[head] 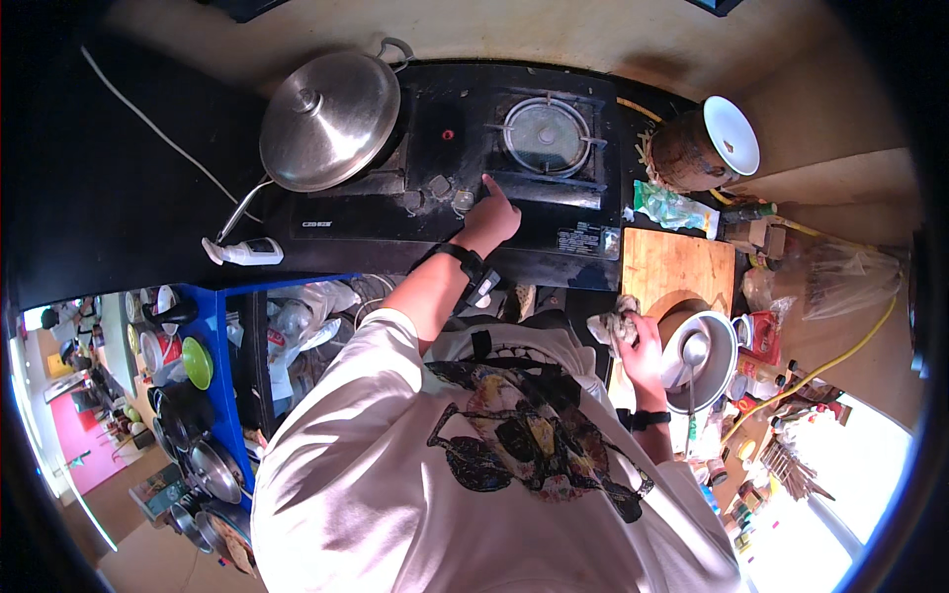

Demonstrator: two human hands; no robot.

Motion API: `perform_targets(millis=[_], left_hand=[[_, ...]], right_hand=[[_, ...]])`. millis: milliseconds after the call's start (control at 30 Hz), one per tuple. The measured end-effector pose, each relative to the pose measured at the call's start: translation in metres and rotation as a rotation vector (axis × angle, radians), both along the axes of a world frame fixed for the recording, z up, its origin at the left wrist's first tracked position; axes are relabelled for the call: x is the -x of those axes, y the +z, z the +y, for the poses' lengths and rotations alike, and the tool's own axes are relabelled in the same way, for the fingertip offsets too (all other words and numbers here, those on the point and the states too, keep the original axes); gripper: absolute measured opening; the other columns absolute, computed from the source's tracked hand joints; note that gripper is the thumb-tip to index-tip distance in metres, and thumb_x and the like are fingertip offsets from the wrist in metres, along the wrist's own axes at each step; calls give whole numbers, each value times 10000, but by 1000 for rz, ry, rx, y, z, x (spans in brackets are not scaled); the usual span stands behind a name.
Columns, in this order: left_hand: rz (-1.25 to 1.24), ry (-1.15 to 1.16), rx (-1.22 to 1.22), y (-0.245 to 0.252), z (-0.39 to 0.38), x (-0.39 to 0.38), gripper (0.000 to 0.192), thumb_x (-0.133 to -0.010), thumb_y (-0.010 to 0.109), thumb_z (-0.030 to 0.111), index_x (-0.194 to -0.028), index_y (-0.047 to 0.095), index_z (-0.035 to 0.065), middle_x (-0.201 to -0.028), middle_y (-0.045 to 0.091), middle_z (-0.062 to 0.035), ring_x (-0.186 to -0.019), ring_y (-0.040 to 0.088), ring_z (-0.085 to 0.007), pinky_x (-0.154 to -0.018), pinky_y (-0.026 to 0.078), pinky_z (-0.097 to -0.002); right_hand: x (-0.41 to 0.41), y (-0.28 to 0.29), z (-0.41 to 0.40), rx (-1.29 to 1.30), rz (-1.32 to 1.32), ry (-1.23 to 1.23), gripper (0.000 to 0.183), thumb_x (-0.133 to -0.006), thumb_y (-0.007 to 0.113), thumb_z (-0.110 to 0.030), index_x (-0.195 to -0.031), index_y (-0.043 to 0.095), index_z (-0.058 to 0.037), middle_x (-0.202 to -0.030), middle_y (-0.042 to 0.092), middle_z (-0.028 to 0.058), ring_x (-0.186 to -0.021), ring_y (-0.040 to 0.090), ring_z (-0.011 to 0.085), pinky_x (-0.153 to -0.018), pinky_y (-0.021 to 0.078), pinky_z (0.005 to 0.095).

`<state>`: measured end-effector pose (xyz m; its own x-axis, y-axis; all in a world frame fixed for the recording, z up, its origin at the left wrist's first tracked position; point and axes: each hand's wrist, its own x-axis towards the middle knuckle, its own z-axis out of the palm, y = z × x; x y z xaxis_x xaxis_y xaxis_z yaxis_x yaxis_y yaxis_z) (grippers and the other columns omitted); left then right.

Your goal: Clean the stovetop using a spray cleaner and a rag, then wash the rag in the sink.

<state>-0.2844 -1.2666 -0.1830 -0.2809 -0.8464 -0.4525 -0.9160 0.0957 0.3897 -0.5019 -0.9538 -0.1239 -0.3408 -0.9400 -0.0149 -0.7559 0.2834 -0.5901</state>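
My left hand (492, 215) reaches over the black gas stove (519, 236), its index finger stretched out to the glass top. The knob nearest it (463, 201) sits beside the hand; two more knobs, one left (413, 200) and one behind (440, 185), show bare metal. Whether my fingers touch a knob is hard to tell. At the right, my right hand (642, 347) grips a crumpled, stained cloth (614, 326) beside the wooden cutting board (678, 259). Close by it, a metal pot (730, 356) holds a ladle (695, 348).
A wok with a domed steel lid (334, 122) covers the left burner; its long handle (245, 211) juts toward a white bottle (252, 251). The right burner (547, 136) carries no pan. A brown jar (686, 152) with a white bowl on top stands right. A yellow hose (823, 363) runs along the wall.
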Motion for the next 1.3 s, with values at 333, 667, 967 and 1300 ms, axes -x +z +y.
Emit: perform_targets(millis=[333, 667, 967, 1300], left_hand=[[-26, -67, 81, -6, 10, -4, 739, -890, 473, 302, -1434, 147, -77, -782, 674, -214, -728, 656, -390, -638, 529, -481], [-14, -27, 79, 12, 11, -10, 747, -869, 516, 287, -1444, 163, -31, -840, 670, -243, -773, 654, -410, -689, 522, -498], [-55, -63, 40, 10, 19, -11, 720, -857, 513, 263, -1448, 206, -13, -853, 687, -200, -766, 665, -377, -673, 529, -484], [-65, -128, 128, -12, 17, -14, 752, -880, 480, 317, -1495, 147, 41, -817, 682, -194, -719, 659, -370, -614, 524, -481]], right_hand=[[-2, -13, 55, -132, -159, -207, 430, -725, 716, -22, -1136, 600, -70, -1028, 578, 144, -979, 583, 337, -849, 481, 380], [7, -16, 26, -103, -158, -160, 402, -741, 656, -80, -1140, 609, -61, -1047, 578, 163, -996, 586, 355, -861, 478, 389], [6, -25, 25, -90, -152, -138, 414, -738, 680, -97, -1146, 611, -69, -1046, 575, 151, -952, 592, 333, -799, 492, 372], [-9, -17, 22, -145, -204, -183, 415, -741, 703, -106, -1144, 611, -59, -1029, 575, 148, -939, 591, 312, -759, 496, 354]])
